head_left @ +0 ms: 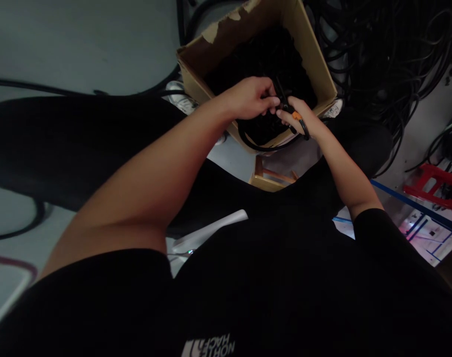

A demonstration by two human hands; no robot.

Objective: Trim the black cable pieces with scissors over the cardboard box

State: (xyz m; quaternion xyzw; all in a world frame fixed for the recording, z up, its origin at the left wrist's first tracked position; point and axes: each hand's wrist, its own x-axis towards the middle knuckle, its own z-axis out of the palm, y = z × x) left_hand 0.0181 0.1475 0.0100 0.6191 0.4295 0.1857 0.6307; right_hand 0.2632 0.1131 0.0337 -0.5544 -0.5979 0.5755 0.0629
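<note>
Both my hands meet over an open cardboard box [315, 54] full of black cables. My left hand [250, 96] is closed, its fingers pinching a black cable [263, 146] that loops down below the box's near edge. My right hand [298, 116] is closed round a small tool with orange and black handles [299, 121], held against the same cable at the fingertips of the left hand. What the tool's tip does is hidden in the dark.
A big tangle of black cables [382, 44] lies right of the box. A small wooden stool [270, 178] stands under me. A red plastic crate [436, 186] sits far right. Thick black cables [62, 90] cross the grey floor on the left.
</note>
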